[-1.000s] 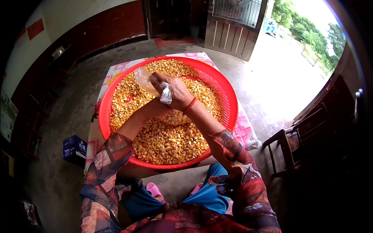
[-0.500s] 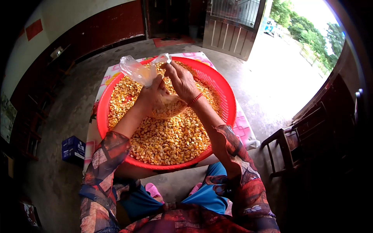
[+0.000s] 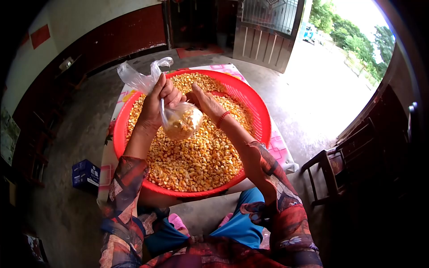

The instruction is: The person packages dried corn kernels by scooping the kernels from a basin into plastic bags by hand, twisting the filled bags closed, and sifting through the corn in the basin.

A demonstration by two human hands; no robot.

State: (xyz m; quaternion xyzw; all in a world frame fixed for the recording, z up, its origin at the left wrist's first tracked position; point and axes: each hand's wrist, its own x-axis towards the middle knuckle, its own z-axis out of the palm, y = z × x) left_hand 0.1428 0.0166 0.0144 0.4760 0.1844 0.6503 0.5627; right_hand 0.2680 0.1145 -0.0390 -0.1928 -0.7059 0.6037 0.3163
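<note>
A clear plastic bag (image 3: 182, 123) with corn kernels in its bottom hangs above a red plastic basket (image 3: 263, 120) of loose corn kernels (image 3: 201, 161). My left hand (image 3: 161, 100) is closed around the bag's gathered neck, and the loose top sticks out beyond the fist at upper left. Close beside it, my right hand (image 3: 208, 105) has its fingers curled in at the bag's upper right side, thumb raised. Its fingertips are partly hidden, so its exact hold on the plastic is hard to see.
Under the basket is a table with a pink-and-white cover (image 3: 281, 152). A dark blue box (image 3: 86, 173) sits on the floor at left. At right stands a wooden chair (image 3: 328, 172). A metal door (image 3: 266, 38) stands open to the bright outdoors.
My left hand has moved left and turned upright around the bag's neck. My right hand has come down from the bag's top to its side. The filled part is lifted and more visible.
</note>
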